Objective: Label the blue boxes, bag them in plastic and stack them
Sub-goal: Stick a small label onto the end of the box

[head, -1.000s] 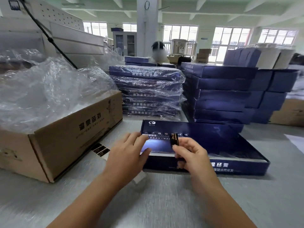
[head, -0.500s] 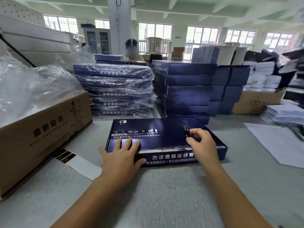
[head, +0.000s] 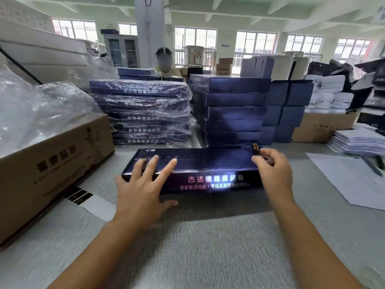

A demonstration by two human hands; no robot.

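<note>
Right hand [head: 270,170]: thumb and forefinger pinch a small dark label [head: 255,148], held upright over the far right corner of the box [head: 208,163]. Whether its lower edge touches the lid cannot be told. Left hand [head: 143,184]: fingers straight and spread, pressed flat on the lid's near left end. Risks, as judged: the label is held by one end and may fold on itself or land askew, since the adhesive likely grabs at first contact. The glossy lid may let the box slide toward 12 o'clock if the left hand's press is too light while the label is rubbed down. A fingertip on the glue side would weaken the bond. Box: blue, flat, long side toward the person, lying on the table [head: 208,236]. Its bulk runs from the pinch toward 9 o'clock, with the label at its 2 o'clock corner. Outward from the box: label strip [head: 80,196] on the table at 8 o'clock; carton [head: 52,163] holding plastic bags [head: 41,109] at 9 o'clock; bagged stack [head: 143,113] at 11 o'clock; bare stack [head: 233,109] at 12 o'clock, just behind.
</note>
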